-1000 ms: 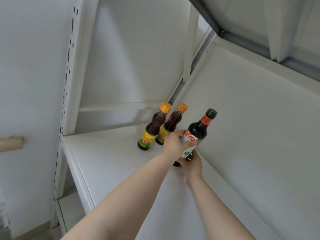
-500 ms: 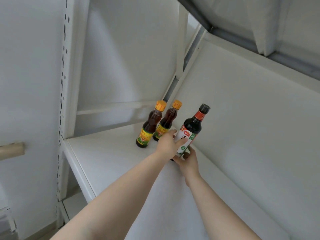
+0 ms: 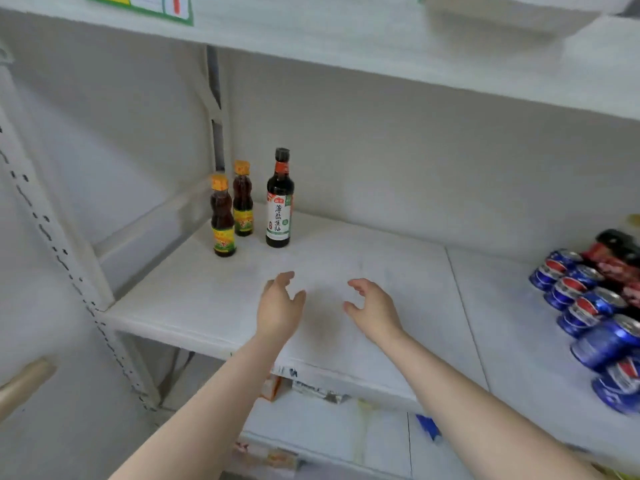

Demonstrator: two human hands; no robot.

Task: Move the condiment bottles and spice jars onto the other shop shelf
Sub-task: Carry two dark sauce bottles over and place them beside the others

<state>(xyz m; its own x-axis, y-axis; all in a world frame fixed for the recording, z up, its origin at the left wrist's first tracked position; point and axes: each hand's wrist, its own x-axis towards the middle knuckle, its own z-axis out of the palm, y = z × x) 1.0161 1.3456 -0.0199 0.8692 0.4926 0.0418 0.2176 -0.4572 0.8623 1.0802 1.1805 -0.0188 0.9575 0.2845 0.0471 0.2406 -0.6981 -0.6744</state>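
A dark soy sauce bottle (image 3: 279,202) with a white label and black cap stands upright at the back left of the white shelf (image 3: 363,271). Left of it stand two small amber bottles with orange caps, one nearer (image 3: 222,216) and one behind (image 3: 242,199). My left hand (image 3: 278,308) and my right hand (image 3: 375,308) hover over the shelf's front part, fingers loosely spread, holding nothing. Both hands are well short of the bottles.
Blue soda cans (image 3: 588,306) are stacked on the shelf's right end, with dark red-labelled bottles (image 3: 616,254) behind them. Another shelf board (image 3: 346,43) runs overhead. A perforated upright (image 3: 59,251) frames the left side. Lower shelves hold small packets (image 3: 311,389).
Both hands have let go of the soy sauce bottle and drawn back toward the shelf's front. The bottle now stands upright by itself. The camera view has swung level and rightward.
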